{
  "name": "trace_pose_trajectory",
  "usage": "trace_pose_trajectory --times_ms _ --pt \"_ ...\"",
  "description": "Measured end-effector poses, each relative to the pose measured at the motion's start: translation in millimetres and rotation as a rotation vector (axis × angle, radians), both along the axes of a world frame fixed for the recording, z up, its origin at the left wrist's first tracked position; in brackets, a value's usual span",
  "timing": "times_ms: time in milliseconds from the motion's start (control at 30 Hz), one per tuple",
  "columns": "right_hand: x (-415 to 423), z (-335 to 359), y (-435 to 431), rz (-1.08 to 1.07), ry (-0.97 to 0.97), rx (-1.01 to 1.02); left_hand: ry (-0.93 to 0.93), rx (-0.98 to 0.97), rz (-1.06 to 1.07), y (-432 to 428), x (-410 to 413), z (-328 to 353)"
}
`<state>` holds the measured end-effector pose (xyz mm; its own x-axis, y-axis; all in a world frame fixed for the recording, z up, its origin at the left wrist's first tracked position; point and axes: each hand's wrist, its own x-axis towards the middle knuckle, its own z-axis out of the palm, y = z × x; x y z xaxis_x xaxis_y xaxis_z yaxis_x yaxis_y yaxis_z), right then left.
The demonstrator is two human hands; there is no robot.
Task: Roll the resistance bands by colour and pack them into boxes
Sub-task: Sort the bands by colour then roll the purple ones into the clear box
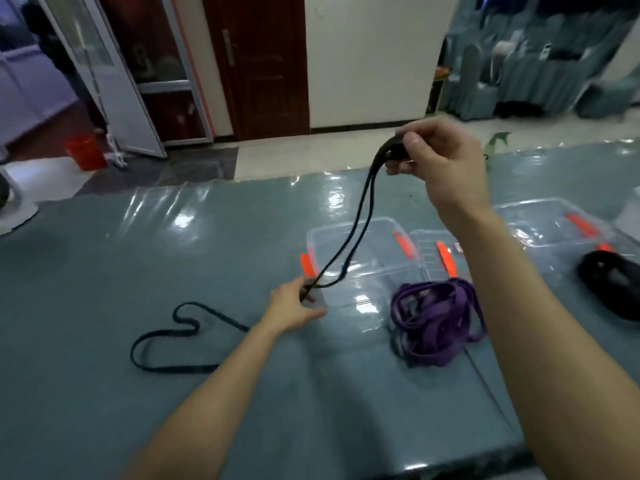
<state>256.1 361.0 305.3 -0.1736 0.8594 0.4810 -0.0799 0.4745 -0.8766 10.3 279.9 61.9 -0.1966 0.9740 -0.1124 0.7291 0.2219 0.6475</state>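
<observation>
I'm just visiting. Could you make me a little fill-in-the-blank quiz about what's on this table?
The left hand and right hand hold a band coloured ____.
The tangled pile of bands beside the clear box is ____.
The box's latches are ____.
Missing words: black, purple, orange.

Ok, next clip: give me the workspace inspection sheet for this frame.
Surface: table, teal cloth under glossy clear film.
Job's things: black band stretched between both hands; black loop lying left of the left arm, its link to the held band hidden; purple bands piled loose beside the clear box; black bundle by the second clear box.
Clutter: nothing seen.
Grips: left hand pinches the band low; right hand holds its folded end high.
Cables: nothing seen.
Surroundings: red bucket, dark door, covered chairs.
</observation>
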Motion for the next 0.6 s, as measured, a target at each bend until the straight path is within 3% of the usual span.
trace_pose_trajectory --times_ms 67,233,367,533,600 --pt "27.8 -6.2 5.1 0.023 0.1 -0.071 0.135 -0.062 -0.08 -2.2 17.5 -14.4" --pt "92.2 -27.4 21.7 0.043 0.263 -0.262 -0.071 -0.039 -0.045 -2.8 82.7 -37.9" --pt "129.4 -59.4 33.0 0.109 0.223 -0.351 -0.088 0.139 0.042 21.9 150.8 -41.8" --pt "167.8 -103.6 44.3 0.078 0.233 -0.449 -0.185 -0.09 -0.102 41.2 205.3 -43.1" --pt "190.7 -131.3 57.4 -0.122 0.06 -0.451 -0.124 -0.153 -0.061 36.8 199.0 -46.8"
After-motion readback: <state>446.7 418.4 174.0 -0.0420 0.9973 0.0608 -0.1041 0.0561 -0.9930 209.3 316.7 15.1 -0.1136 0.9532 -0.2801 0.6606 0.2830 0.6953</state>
